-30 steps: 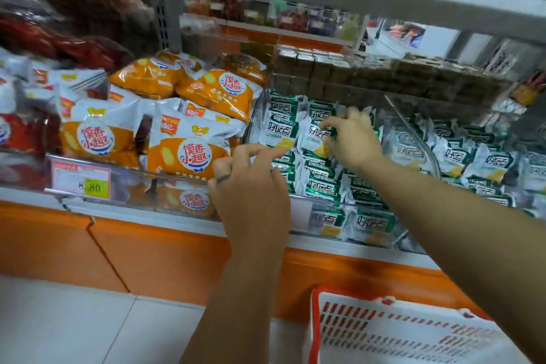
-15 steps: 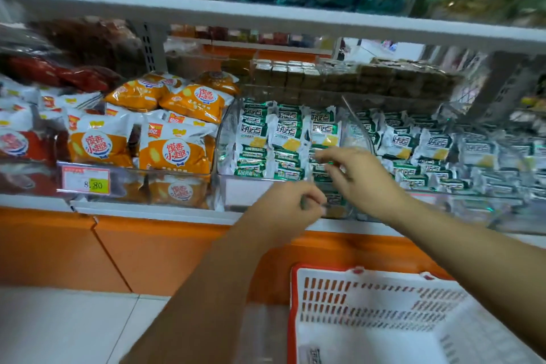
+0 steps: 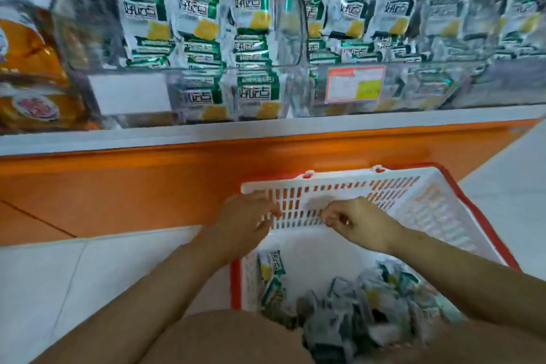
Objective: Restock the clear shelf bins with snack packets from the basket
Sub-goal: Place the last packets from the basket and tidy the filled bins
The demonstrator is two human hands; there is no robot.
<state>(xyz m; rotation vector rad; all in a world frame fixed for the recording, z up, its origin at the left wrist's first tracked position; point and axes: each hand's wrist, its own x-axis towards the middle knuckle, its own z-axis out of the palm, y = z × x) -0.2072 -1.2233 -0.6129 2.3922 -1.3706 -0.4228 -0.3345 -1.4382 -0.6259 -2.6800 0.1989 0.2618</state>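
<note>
From the head view, both hands hover over the basket (image 3: 339, 179), which stands on the floor just below the shelf, so a reach down meets the stock. The left hand (image 3: 246, 220) is loosely spread and empty, its fingertips blurred against the far wall. The right hand (image 3: 359, 223) curls its fingers under; I cannot tell whether they pinch anything. Loose packets (image 3: 369, 304) lie heaped at the basket's near end, below the wrists. Above, the clear bins (image 3: 130, 93) hold upright rows of the same packets, faces forward for shoppers. Likely step: reaching for another handful.
</note>
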